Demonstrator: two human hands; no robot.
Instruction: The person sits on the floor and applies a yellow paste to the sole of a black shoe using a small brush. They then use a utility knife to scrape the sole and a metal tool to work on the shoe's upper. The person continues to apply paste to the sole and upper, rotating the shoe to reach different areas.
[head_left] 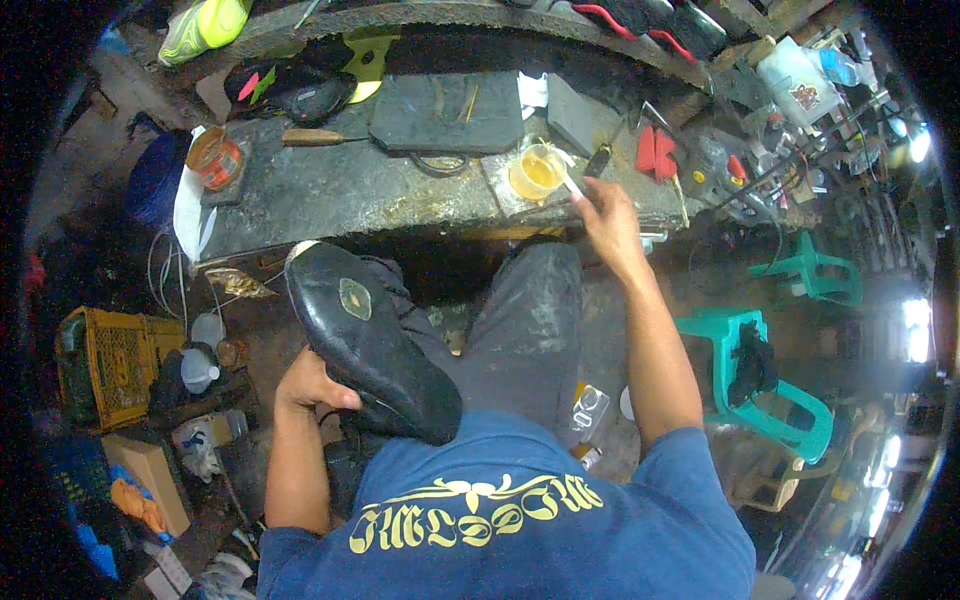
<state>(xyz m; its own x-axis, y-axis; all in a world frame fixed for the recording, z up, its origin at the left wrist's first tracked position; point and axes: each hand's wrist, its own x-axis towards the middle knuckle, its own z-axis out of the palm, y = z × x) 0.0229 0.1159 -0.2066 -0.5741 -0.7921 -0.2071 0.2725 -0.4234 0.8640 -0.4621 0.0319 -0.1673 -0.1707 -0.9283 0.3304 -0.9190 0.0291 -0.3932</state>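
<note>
The left hand [312, 385] grips a black rubber-soled shoe [372, 340] turned sole-up on the lap, at about eight o'clock from the picture's centre. On the sole sits a small yellowish patch [355, 298], seemingly glue; the rest looks bare, so most of the coating seems left to do. The right hand [606, 222] pinches a thin white-handled brush [574, 187] whose tip reaches into a clear cup of amber liquid [538, 171] on the grimy grey workbench [350, 190] at one o'clock.

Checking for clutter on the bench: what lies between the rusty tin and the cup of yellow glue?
In the head view, only a wooden-handled tool lies between the tin and the cup, above bare bench.
</note>
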